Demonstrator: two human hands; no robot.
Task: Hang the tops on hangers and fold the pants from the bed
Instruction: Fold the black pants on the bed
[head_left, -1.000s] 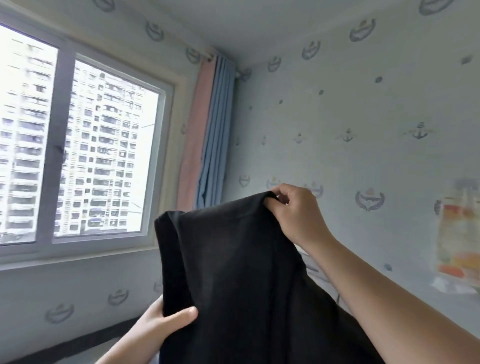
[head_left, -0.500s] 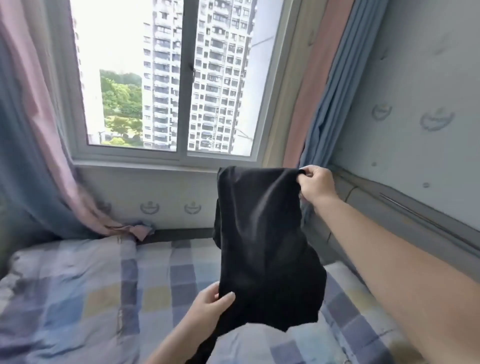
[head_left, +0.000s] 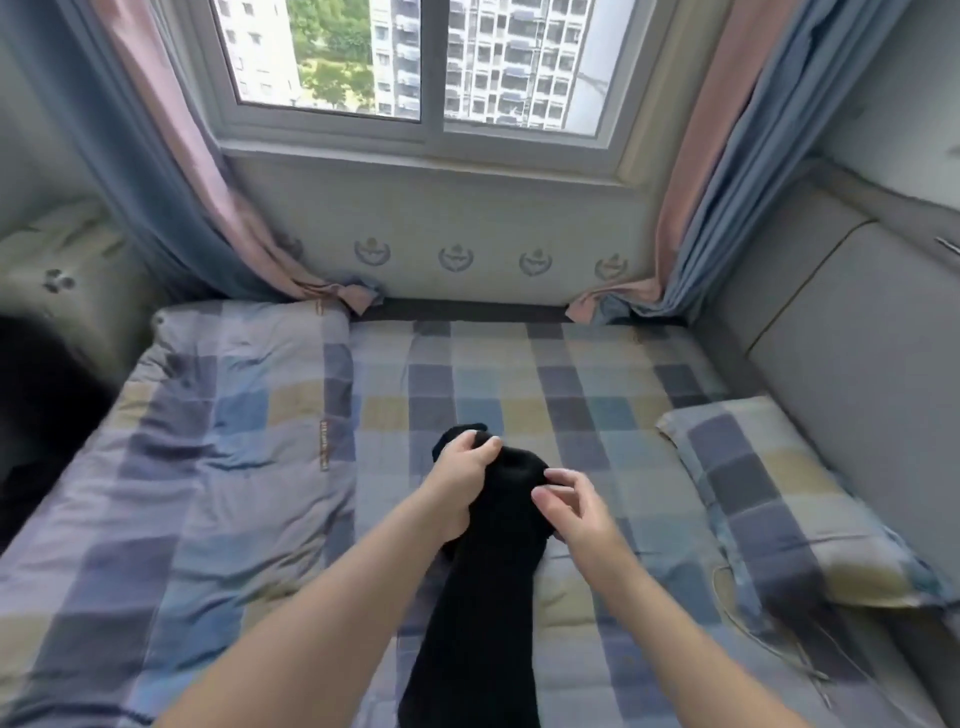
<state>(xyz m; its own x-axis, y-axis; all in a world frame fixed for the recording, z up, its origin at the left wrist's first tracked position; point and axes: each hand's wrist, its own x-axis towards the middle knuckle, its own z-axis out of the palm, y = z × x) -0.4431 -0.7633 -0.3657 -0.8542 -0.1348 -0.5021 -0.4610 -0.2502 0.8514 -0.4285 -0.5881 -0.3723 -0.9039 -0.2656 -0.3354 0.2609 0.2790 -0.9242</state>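
Black garment (head_left: 488, 597): bunched above bed (head_left: 597, 395).
Left hand (head_left: 460, 488): fingers grip top.
Right hand (head_left: 576, 512): fingers spread, touching edge.
Next: likely flatten, fold.

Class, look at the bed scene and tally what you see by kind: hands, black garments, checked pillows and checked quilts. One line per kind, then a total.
Hands: 2, the left hand and the right hand
Black garment: 1
Checked pillow: 1
Checked quilt: 1
Total: 5
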